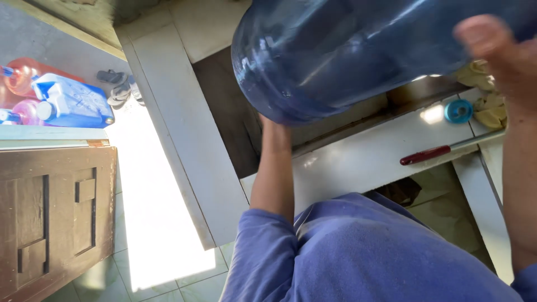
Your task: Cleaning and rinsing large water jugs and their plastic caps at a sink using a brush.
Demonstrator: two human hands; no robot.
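Right hand (495, 47): fingers wrapped over the upper side of the big blue water jug (358, 50), gripping it.
Left hand (274, 126): under the jug's rounded end, mostly hidden; whether it grips cannot be told.
Jug: held tilted in the air over the white ledge (363, 162).
Step, as judged: carrying the jug's weight; the next move calls for a firm two-handed hold.
On the ledge: blue round cap (458, 111), red-handled tool (428, 155), yellowish cloth (485, 95).
Far left floor: blue canister with white cap (72, 100), pink bottles (19, 81), grey sandals (118, 89).
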